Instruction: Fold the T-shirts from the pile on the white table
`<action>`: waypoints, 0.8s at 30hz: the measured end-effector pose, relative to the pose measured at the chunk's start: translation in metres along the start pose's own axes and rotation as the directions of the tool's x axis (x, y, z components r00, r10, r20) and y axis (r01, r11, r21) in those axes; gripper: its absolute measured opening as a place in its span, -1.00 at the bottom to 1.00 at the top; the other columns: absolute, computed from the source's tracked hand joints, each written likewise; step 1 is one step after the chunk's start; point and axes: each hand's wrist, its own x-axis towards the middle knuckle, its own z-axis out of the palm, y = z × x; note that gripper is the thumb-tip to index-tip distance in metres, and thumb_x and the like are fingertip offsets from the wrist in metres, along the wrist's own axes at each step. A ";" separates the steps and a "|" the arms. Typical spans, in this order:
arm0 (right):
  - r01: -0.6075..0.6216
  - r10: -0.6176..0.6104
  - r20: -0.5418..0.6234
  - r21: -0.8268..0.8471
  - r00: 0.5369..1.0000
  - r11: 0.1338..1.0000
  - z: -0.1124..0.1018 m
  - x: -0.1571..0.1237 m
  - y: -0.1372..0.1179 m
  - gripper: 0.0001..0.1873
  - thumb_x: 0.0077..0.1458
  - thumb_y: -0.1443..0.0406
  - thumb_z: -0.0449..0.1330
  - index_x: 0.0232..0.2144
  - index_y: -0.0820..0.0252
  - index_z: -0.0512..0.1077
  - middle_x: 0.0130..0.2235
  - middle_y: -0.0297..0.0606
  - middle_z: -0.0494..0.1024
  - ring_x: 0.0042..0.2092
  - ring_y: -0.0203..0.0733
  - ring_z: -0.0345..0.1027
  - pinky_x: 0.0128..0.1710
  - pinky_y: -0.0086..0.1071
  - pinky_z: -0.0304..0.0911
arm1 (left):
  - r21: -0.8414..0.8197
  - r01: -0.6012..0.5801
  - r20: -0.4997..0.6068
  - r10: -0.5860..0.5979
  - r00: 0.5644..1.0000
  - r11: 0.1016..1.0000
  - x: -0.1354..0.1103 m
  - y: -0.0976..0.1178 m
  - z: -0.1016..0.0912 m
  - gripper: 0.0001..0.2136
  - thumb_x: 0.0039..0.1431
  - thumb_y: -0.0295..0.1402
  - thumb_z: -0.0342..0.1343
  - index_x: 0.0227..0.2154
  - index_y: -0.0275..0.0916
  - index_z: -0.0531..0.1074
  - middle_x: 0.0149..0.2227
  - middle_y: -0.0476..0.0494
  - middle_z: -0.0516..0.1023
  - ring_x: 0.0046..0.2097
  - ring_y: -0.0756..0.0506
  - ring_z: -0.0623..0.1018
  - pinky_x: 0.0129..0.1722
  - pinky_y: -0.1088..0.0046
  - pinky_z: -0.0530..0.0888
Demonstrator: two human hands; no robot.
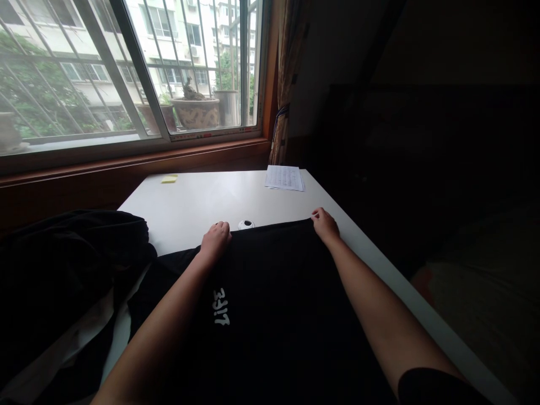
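A black T-shirt (278, 292) with small white lettering lies spread over the near part of a white table (202, 194). My left hand (216, 239) is closed on its far edge, left of the middle. At the far right corner of the cloth, my right hand (325, 224) pinches the fabric between thumb and fingers. Between the two hands the far edge runs fairly straight. A sleeve-like part of the shirt reaches out to the left, under my left forearm. The near end of the shirt runs out of view.
Dark clothes (63, 270) are heaped at the left. A round cable-hole cover (246, 224) sits just beyond the shirt. Papers (284, 178) and a yellow sticky note (169, 179) lie near the far edge, below a barred window (169, 73) with a curtain (287, 73) beside it.
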 end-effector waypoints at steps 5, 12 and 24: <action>0.024 -0.026 -0.021 -0.100 0.999 0.995 0.005 -0.004 -0.008 -0.85 0.26 0.31 0.09 -0.15 0.08 0.43 -0.07 -0.15 0.51 -0.18 -0.08 0.36 -0.27 -0.30 0.17 | -0.041 0.034 -0.002 -0.034 0.999 0.999 0.004 -0.003 0.005 -0.82 0.43 -0.34 -0.11 -0.10 -0.19 0.39 -0.07 -0.25 0.48 -0.04 -0.20 0.49 -0.18 0.33 0.44; 0.074 -0.080 -0.020 -0.216 0.997 0.974 0.009 -0.007 -0.010 -0.80 0.33 0.28 0.06 -0.13 0.14 0.47 -0.03 -0.05 0.45 -0.04 0.01 0.31 -0.13 -0.24 0.20 | -0.145 -0.002 -0.050 -0.006 0.999 0.989 0.000 -0.009 0.006 -0.80 0.43 -0.17 -0.02 -0.08 -0.10 0.43 -0.01 -0.18 0.46 0.01 -0.19 0.48 -0.19 0.37 0.44; 0.109 -0.090 0.158 -0.116 0.983 0.987 -0.010 0.018 0.009 -0.90 0.15 0.24 0.26 -0.32 0.13 0.55 -0.17 -0.22 0.52 -0.13 -0.12 0.39 -0.06 -0.29 0.31 | -0.131 -0.009 -0.022 0.006 1.000 0.991 0.006 -0.003 -0.004 -0.84 0.37 -0.31 0.01 -0.20 -0.16 0.49 -0.09 -0.17 0.50 -0.03 -0.18 0.47 -0.08 0.35 0.45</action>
